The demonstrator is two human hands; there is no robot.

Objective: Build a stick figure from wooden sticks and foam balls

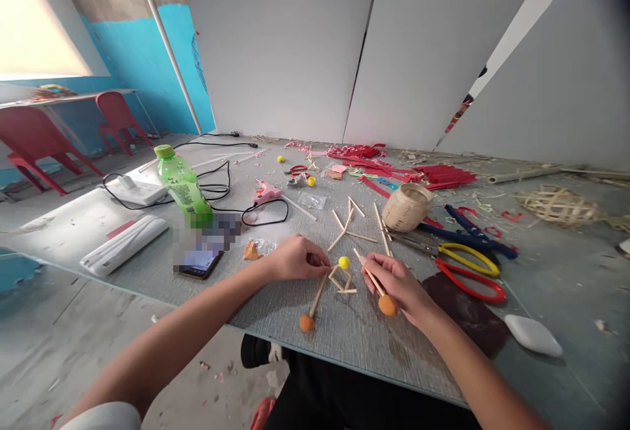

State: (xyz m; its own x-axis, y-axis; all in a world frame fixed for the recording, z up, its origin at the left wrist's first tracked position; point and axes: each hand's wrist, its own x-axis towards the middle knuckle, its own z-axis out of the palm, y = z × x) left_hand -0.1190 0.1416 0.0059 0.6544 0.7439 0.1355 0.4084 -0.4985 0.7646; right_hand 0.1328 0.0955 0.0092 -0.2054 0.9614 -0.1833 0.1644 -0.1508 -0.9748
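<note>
Near the table's front edge, my left hand [302, 259] pinches the upper end of a thin wooden stick [319, 295], whose lower end bears an orange ball [306, 323]. Just right of those fingertips stands a small figure of short sticks [340, 280] topped by a yellow ball [344, 262]. To its right, my right hand [388, 279] is closed round a second stick [377, 282], with another orange ball [388, 305] at its lower end. Several loose sticks [347, 226] lie crossed beyond the figure.
A green bottle [183, 187], a phone [199, 262] and a pink glue gun [266, 192] are at left. A jar [407, 207], red-and-yellow scissors [467, 269], blue-handled pliers [475, 233], red strips [445, 176] and a white mouse-like object [533, 335] lie at right.
</note>
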